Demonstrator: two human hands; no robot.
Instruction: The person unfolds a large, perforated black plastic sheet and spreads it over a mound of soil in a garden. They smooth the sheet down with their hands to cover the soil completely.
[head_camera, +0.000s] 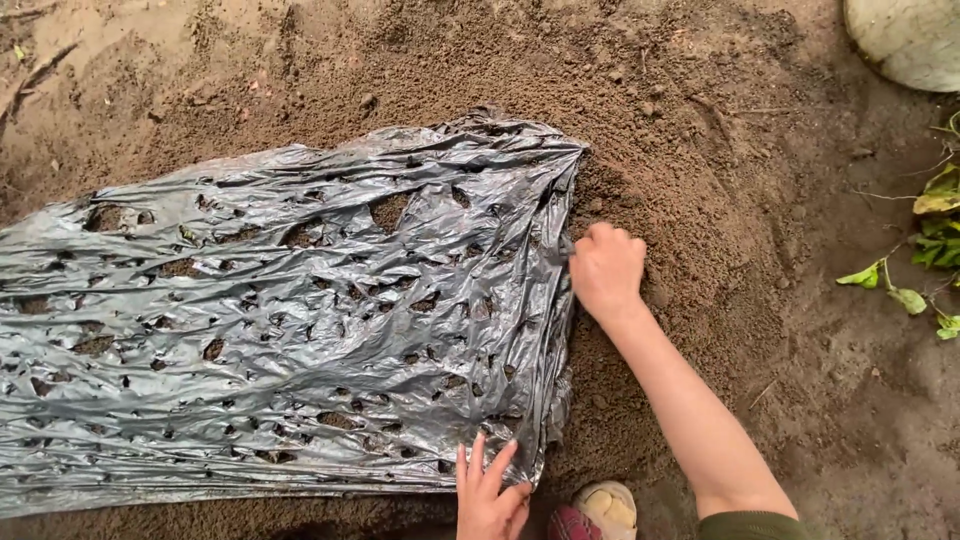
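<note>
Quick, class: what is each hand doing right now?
Left hand: open, fingers spread flat on the plastic sheet edge.
Right hand: closed, at the sheet's edge on the soil; grip cannot be told.

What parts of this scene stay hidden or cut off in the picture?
- Head view: the right hand is curled at the edge of the plastic sheet; its fingertips are hidden, so any grip is unclear.
- The soil under the sheet shows only through holes.
- The left hand and the shoe are cut by the bottom edge.
- The pale round object is cut by the corner.
</note>
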